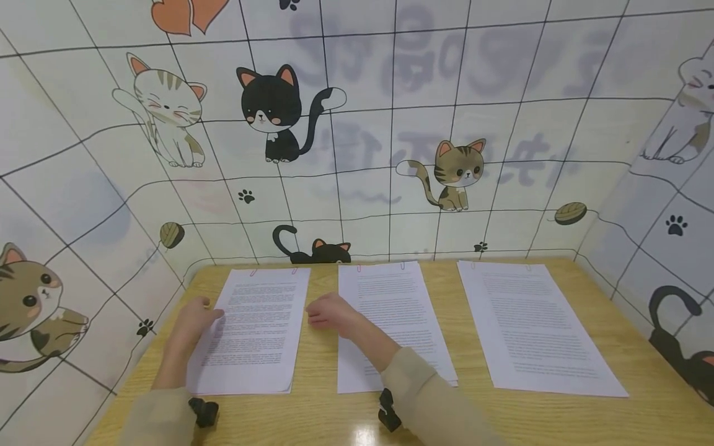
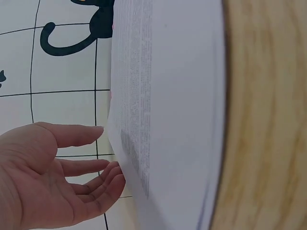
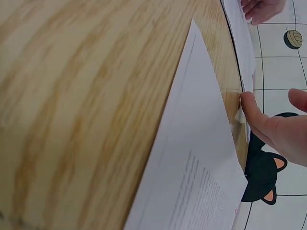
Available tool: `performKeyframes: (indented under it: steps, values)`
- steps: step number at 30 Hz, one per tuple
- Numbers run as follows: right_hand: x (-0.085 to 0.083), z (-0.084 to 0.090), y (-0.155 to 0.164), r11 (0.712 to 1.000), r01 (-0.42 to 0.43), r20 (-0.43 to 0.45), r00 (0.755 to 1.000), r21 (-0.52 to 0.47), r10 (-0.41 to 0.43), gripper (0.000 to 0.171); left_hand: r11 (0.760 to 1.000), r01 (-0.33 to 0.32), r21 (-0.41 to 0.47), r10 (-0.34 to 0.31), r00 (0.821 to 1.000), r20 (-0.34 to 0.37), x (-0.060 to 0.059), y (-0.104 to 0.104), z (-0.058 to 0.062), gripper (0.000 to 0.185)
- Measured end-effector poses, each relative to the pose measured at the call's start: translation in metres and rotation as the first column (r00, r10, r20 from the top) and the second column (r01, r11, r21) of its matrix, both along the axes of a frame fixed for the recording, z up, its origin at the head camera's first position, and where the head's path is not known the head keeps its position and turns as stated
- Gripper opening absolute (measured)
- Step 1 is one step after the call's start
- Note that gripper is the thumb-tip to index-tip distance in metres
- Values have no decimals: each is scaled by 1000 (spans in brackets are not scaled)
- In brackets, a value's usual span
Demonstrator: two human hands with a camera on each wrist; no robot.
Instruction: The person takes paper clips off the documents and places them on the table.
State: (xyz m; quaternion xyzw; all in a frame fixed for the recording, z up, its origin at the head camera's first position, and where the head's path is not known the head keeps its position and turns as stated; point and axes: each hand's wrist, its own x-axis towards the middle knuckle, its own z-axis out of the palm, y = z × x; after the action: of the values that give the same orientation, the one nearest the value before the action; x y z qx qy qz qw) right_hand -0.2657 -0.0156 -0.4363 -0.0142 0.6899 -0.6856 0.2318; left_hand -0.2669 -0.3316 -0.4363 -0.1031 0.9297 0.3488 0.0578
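A light wooden table (image 1: 625, 347) is carrying three stacks of printed paper side by side: the left stack (image 1: 253, 328), the middle stack (image 1: 390, 310) and the right stack (image 1: 530, 328), each lying flat, apart from its neighbour, with paper clips showing at its far edge.

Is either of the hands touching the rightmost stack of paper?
No: in the head view the left hand and right hand flank the leftmost stack; the rightmost stack lies untouched.
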Motion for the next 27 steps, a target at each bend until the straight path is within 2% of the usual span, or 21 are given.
performKeyframes:
  steps: [6, 13, 17, 20, 27]
  values:
    - [7, 4, -6, 999, 46, 9, 999, -15, -46, 39, 1000, -14, -15, 14, 1000, 14, -3, -2, -3, 37]
    - [6, 2, -6, 998, 66, 53, 996, -8, -66, 40, 1000, 7, -29, -6, 1000, 29, -8, -1, -2, 49]
    - [4, -1, -8, 998, 63, 43, 997, 11, -63, 21, 1000, 11, -25, -10, 1000, 29, -9, -1, -2, 43]
    - [3, -4, -10, 998, 57, 33, 998, 31, -58, 14, 1000, -7, -13, 7, 1000, 29, -8, -1, -3, 40]
    - [3, -8, -10, 996, 40, -3, 999, 74, -39, 22, 1000, -27, 2, 27, 999, -23, -2, 1, -2, 43]
